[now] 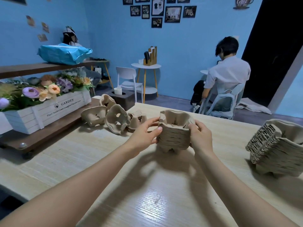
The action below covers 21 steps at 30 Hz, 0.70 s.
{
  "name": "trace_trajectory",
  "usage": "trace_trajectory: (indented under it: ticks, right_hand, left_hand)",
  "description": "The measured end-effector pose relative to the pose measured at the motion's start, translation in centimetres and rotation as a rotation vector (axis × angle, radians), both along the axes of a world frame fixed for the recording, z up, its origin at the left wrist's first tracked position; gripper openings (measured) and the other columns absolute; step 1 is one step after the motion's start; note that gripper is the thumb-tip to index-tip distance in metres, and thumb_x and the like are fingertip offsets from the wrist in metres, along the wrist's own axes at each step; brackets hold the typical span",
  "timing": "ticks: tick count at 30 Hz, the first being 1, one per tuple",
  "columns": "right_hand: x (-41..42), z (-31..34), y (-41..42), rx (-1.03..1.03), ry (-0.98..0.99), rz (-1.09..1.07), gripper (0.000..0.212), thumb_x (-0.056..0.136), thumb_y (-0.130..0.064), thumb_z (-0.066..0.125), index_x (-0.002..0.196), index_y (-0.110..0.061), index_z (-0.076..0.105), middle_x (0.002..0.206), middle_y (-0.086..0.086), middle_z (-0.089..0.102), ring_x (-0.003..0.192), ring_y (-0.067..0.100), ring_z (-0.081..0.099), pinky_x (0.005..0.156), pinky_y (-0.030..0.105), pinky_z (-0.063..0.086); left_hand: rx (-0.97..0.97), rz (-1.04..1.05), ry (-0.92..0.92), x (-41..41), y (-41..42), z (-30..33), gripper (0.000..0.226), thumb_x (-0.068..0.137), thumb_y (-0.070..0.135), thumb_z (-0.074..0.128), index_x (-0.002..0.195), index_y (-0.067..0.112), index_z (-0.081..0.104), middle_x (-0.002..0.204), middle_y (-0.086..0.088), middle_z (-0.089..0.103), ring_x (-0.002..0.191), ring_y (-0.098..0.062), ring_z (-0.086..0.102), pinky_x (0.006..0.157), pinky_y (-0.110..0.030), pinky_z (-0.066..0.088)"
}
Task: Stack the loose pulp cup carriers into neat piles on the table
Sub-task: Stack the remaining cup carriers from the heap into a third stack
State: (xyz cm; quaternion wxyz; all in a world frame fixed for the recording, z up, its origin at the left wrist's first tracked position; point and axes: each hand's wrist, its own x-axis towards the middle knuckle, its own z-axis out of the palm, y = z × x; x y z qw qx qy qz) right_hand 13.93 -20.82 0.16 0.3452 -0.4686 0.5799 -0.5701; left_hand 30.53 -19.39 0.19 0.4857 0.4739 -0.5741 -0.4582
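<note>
Both hands, left [144,133] and right [200,136], grip the middle pile [173,138]; a second pile [275,149] stands finished; several loose carriers [114,118] remain.

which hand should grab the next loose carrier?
Left, probably. The loose carriers lie on the table at its far left, on the same side as the left hand. The right hand would have to cross over the stack that both hands grip, so it could stay and steady it.

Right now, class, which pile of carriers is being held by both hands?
The middle pile, gripped by the left hand and right hand; the right pile stands untouched.
</note>
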Motion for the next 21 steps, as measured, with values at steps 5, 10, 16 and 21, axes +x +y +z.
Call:
trace_trajectory:
  ticks: [5,10,16,21]
  right_hand:
    - [-0.3,-0.8,-0.6,-0.029,0.009,0.006,0.018,0.090,-0.022,0.047,0.090,-0.016,0.064,0.079,-0.004,0.058,0.075,0.014,0.048,0.071,0.033,0.037]
    - [0.2,-1.5,-0.9,-0.034,0.030,0.029,0.022,0.091,-0.030,0.048,0.103,-0.022,0.064,0.099,-0.002,0.065,0.092,0.016,0.055,0.081,0.036,0.043]
    - [0.1,-1.6,-1.2,-0.062,0.068,0.021,0.021,0.094,-0.028,0.045,0.102,-0.019,0.063,0.090,-0.004,0.063,0.081,0.012,0.052,0.065,0.028,0.039]
    - [0.1,-1.7,-1.4,-0.043,0.091,0.013,0.026,0.094,-0.030,0.045,0.111,-0.022,0.063,0.100,-0.002,0.065,0.093,0.015,0.055,0.076,0.030,0.039]
  left_hand:
    - [-0.197,0.129,-0.394,1.9,-2.8,-0.1,0.035,0.091,0.024,0.059,0.125,0.014,0.055,0.120,-0.003,0.058,0.103,-0.011,0.057,0.091,-0.026,0.047]
    - [-0.276,0.326,-0.618,4.5,-6.0,0.2,0.036,0.090,0.030,0.059,0.119,0.009,0.059,0.115,-0.008,0.055,0.107,-0.018,0.054,0.093,-0.027,0.041]
    - [-0.168,0.708,-0.766,6.3,-7.0,-1.9,0.037,0.080,0.025,0.071,0.104,0.009,0.048,0.117,-0.013,0.043,0.114,-0.030,0.040,0.095,-0.038,0.034]
    - [-0.037,0.732,-0.747,7.8,-8.0,-2.7,0.043,0.080,0.020,0.071,0.109,0.004,0.043,0.124,-0.019,0.044,0.114,-0.038,0.047,0.092,-0.046,0.041]
